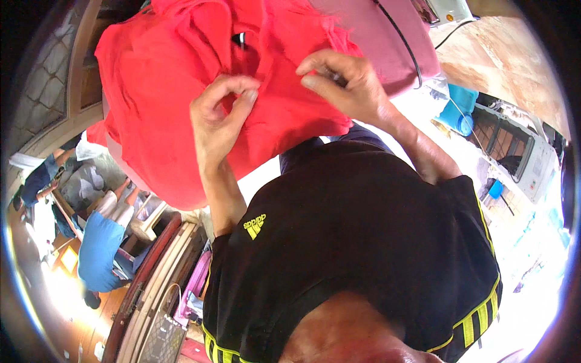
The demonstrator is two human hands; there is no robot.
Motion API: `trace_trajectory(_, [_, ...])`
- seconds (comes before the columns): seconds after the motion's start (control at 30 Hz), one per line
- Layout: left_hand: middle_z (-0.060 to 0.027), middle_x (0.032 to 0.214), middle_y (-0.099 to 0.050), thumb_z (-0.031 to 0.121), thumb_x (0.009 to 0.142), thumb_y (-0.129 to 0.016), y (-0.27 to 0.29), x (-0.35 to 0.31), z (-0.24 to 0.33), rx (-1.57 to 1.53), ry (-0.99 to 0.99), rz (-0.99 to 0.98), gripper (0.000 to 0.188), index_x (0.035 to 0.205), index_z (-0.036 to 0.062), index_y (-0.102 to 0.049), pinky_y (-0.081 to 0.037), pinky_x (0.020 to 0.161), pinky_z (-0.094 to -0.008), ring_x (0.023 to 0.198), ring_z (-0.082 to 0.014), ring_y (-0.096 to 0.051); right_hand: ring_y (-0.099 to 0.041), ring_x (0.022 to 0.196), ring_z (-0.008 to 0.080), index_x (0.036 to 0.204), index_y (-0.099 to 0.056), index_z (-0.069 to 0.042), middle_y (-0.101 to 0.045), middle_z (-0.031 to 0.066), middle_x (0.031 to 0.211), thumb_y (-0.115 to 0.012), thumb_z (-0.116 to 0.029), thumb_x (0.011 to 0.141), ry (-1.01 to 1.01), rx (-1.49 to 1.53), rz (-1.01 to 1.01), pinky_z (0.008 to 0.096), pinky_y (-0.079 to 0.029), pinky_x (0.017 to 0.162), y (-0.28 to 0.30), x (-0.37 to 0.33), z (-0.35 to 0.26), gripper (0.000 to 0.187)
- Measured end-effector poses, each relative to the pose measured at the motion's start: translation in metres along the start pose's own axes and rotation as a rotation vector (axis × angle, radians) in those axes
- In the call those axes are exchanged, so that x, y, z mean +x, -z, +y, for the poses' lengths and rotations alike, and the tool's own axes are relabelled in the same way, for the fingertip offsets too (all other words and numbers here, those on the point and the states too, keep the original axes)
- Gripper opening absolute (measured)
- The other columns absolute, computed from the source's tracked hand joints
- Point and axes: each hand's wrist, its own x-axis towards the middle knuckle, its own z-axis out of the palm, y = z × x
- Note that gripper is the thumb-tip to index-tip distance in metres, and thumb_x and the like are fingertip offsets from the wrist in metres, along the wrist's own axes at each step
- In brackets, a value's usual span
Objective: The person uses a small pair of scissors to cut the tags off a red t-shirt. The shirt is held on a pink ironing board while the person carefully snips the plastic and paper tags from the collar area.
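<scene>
A large bright red cloth [151, 78] lies in folds before me, with a frayed edge on its right side. My left hand [221, 118] is just above it, thumb and forefinger brought together in a pinch. To its right, my right hand [348, 85] has its fingers curled and its thumb and forefinger tips close together. A gap separates the two hands. Whatever lies between the fingertips, if anything, is too small to make out. Among the folds beyond my left hand shows a small black and white piece [240, 40].
Beyond the cloth at right is a pink padded surface [399, 42] with a black cord [402, 39] across it. A blue container [458, 109] and a grey-white appliance [535, 166] stand at right. Boards [151, 290] lean at lower left, near a person in blue [100, 251].
</scene>
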Motion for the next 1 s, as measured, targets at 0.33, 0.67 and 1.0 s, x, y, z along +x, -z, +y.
trace_trajectory(0.33, [-0.0089, 0.089, -0.069, -0.003, 0.075, -0.077, -0.012, 0.004, 0.004, 0.571, -0.362, 0.285, 0.016, 0.088, 0.0038, -0.071, -0.052, 0.078, -0.0335, 0.084, -0.0243, -0.067, -0.070, 0.088, 0.0224, 0.104, -0.069, -0.011, -0.066, 0.0009, 0.118, -0.067, -0.013, 0.083, 0.364, -0.424, -0.439, 0.0367, -0.058, 0.065, -0.053, -0.014, 0.026, 0.022])
trace_trajectory(0.67, [-0.0088, 0.090, -0.068, 0.002, 0.085, -0.070, -0.045, 0.065, 0.007, 0.492, -0.235, -0.116, 0.008, 0.094, 0.0021, -0.069, -0.053, 0.061, -0.0303, 0.074, -0.0188, -0.069, -0.070, 0.090, 0.0239, 0.108, -0.062, -0.007, -0.068, 0.0086, 0.103, -0.086, -0.021, 0.075, 0.063, -0.578, 0.256, 0.0352, -0.058, 0.072, 0.031, 0.020, 0.024, 0.043])
trace_trajectory(1.0, [-0.0098, 0.101, -0.069, -0.001, 0.077, -0.076, -0.091, 0.080, -0.030, 0.382, -0.490, -0.009, 0.024, 0.100, 0.0031, -0.071, -0.053, 0.082, -0.0312, 0.092, -0.0208, -0.067, -0.068, 0.105, 0.0164, 0.117, -0.056, 0.000, -0.071, 0.0125, 0.106, -0.085, -0.017, 0.078, -0.145, -0.104, 0.259, 0.0333, -0.054, 0.098, 0.046, 0.008, 0.053, 0.051])
